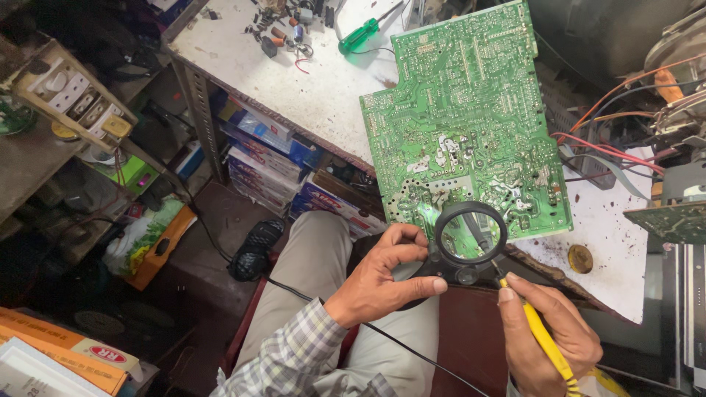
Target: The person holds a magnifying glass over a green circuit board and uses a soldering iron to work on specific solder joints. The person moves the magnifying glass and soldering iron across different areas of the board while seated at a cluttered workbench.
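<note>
green pcb (pixel 465 117) w/ magnifier (pixel 470 234) over it, screwdriver (pixel 359 35) nearby.

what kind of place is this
Most likely an electronics repair workshop. A green circuit board lies solder side up on a stained white workbench. The left hand holds a magnifying glass over it, the right hand holds a yellow soldering iron, and loose components lie nearby.

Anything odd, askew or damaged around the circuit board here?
The green circuit board sits askew, its lower corner hanging past the bench edge. The white benchtop is stained and speckled, with small parts scattered near the far edge.
</note>
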